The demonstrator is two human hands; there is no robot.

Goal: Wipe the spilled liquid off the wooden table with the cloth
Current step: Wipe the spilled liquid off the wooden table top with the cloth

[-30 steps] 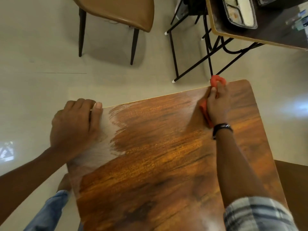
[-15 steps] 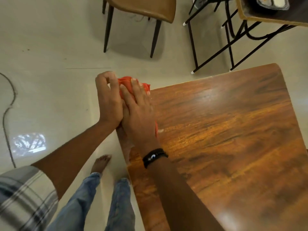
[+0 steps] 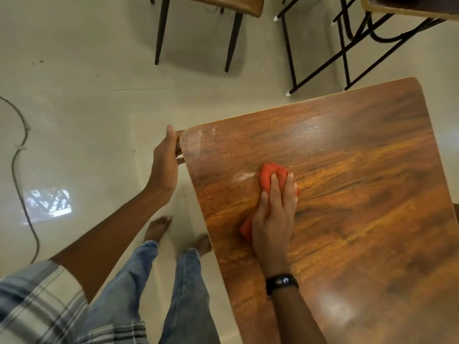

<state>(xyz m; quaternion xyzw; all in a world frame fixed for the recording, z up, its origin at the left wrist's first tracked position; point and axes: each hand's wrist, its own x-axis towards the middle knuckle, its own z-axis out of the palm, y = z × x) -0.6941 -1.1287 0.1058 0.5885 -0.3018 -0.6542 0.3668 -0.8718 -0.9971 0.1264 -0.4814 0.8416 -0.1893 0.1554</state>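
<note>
An orange cloth (image 3: 269,176) lies bunched on the wooden table (image 3: 360,194), left of its middle. My right hand (image 3: 274,214) presses flat on the cloth with straight fingers; a black band sits on that wrist. A pale wet smear (image 3: 244,176) shows just left of the cloth. Another whitish patch (image 3: 192,142) marks the table's far left corner. My left hand (image 3: 165,160) grips the table's edge at that corner, thumb up and fingers curled round the rim.
A tan chair (image 3: 211,3) on dark legs stands on the floor beyond the table. A second table's black metal frame (image 3: 347,45) is at the top right. A dark cable (image 3: 22,175) runs along the floor at left. My bare feet stand beside the table's left edge.
My right hand has slid the cloth from the far left corner inward and toward me. My left hand came off the cloth and now holds the table's corner edge.
</note>
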